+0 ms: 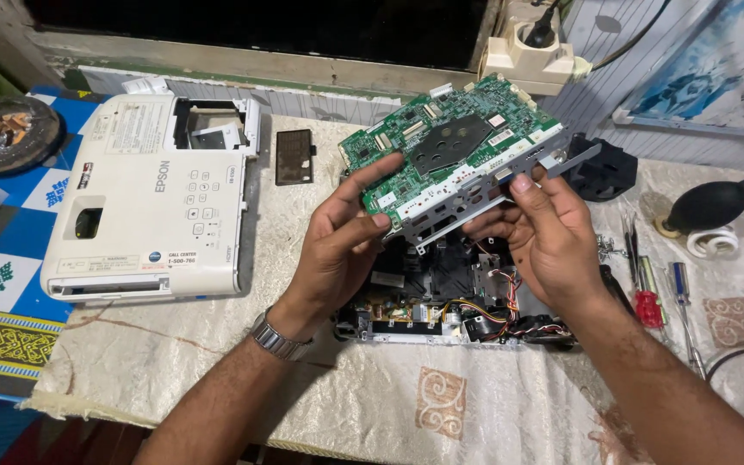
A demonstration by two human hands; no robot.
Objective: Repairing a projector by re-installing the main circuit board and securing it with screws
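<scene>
Head view: green circuit board (454, 142) with metal bracket is held tilted above the opened projector chassis (449, 306). Left hand (337, 241) fingers grip its lower left edge; right hand (544, 232) fingers pinch the bracket's lower right. White projector cover (148, 198) lies well left.

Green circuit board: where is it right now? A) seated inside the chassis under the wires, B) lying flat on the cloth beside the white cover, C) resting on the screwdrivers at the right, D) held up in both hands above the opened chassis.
D: the green circuit board is tilted in the air, gripped by the left hand and right hand above the opened chassis.
</scene>
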